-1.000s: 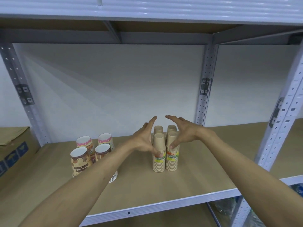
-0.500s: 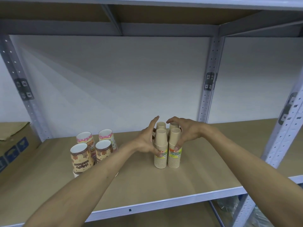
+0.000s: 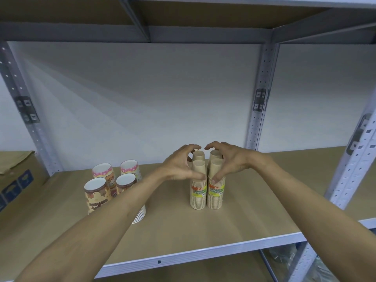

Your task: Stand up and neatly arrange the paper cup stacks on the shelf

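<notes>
Shelf board [image 3: 254, 210]: four upright brown cup stacks [image 3: 206, 192] clustered; left hand [image 3: 180, 166] and right hand [image 3: 228, 162] cupped around them, gripping.

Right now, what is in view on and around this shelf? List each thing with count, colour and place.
Plain brown paper cup stacks: four, kraft brown with yellow labels, upright in a tight two-by-two block at mid-shelf.
Patterned paper cup stacks: four, brown and pink prints with white insides, upright in a cluster at shelf left, partly behind the left forearm.
Wooden shelf board: one, tan, on a grey metal frame.
Perforated metal uprights: grey, at the back and right.
Cardboard box: one, brown with blue print, far left.
Left hand: cupped against the left side of the brown block.
Right hand: cupped against its right side.
</notes>
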